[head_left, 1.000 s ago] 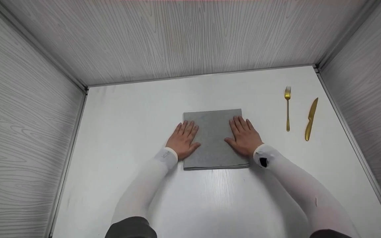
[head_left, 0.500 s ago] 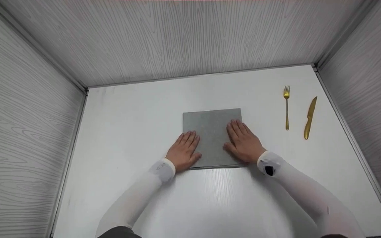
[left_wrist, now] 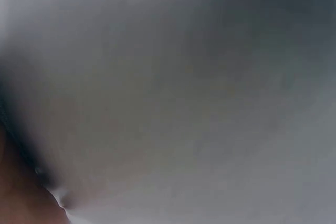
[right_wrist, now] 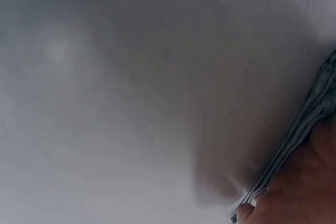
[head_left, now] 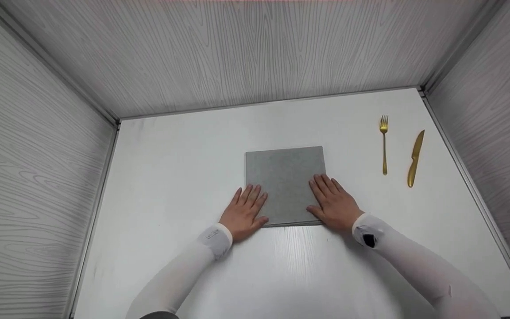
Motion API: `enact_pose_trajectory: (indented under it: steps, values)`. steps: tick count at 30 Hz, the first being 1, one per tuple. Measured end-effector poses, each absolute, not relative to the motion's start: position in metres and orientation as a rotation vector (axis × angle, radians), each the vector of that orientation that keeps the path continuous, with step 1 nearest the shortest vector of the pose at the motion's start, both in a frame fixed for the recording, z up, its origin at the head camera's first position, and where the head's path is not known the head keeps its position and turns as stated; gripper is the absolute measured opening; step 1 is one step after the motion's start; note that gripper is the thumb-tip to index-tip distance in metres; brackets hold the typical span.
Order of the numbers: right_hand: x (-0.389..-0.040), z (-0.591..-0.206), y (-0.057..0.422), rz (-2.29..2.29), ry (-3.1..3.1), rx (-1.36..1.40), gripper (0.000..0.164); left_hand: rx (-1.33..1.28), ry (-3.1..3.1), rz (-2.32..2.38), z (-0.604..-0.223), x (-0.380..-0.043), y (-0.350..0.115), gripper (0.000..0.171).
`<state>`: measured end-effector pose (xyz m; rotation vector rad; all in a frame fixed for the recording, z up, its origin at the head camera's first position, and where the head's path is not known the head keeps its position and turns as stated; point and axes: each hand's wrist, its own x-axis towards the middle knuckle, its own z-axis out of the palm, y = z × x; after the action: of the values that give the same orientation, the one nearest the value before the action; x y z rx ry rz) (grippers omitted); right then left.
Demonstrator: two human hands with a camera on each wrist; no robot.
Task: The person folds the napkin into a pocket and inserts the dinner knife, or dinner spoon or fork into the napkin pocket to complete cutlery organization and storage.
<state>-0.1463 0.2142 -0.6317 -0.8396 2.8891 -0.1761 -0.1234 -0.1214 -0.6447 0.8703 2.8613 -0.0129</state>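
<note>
A grey folded cloth lies flat near the middle of the white table, its layered edge facing me. My left hand rests palm down over its near left corner, fingers straight and spread. On the near right side my right hand lies flat too, fingertips on the cloth and thumb pointing inward. In the right wrist view the stacked folds of the cloth show beside part of the right hand. The left wrist view holds mostly blurred table, with a bit of the left hand at the lower left corner.
To the right of the cloth lie a gold fork and a gold knife, both pointing away from me. Grey wood-grain panels wall the table at the back and both sides.
Both hands have slid toward me along the cloth, from its middle to its near corners, staying flat. The cloth, fork and knife lie in the same places.
</note>
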Motion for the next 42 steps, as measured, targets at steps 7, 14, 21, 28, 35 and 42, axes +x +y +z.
enact_pose_trajectory:
  steps: [7, 14, 21, 28, 35, 42]
  values:
    - [-0.151, -0.632, 0.221, -0.295, 2.838, -0.874, 0.074, 0.857, 2.868, -0.038, -0.642, -0.124, -0.122, 0.078]
    - [-0.154, -0.620, 0.249, -0.476, 2.775, -0.973, 0.049, 0.842, 2.856, -0.062, -0.636, -0.115, -0.117, 0.075]
    - [-0.155, -0.611, 0.264, -0.450, 2.812, -1.089, 0.031, 0.983, 2.855, 0.027, -0.614, -0.102, -0.087, 0.057]
    - [-0.162, -0.612, 0.264, -0.491, 2.858, -1.037, 0.033, 1.063, 2.824, 0.222, -0.598, -0.103, -0.038, 0.029]
    - [-0.161, -0.615, 0.274, -0.500, 2.951, -0.813, 0.038, 1.060, 2.760, 0.282, -0.591, -0.114, 0.025, 0.019]
    - [-0.155, -0.617, 0.277, -0.528, 2.930, -0.780, 0.039, 0.896, 2.731, 0.375, -0.594, -0.128, 0.060, 0.018]
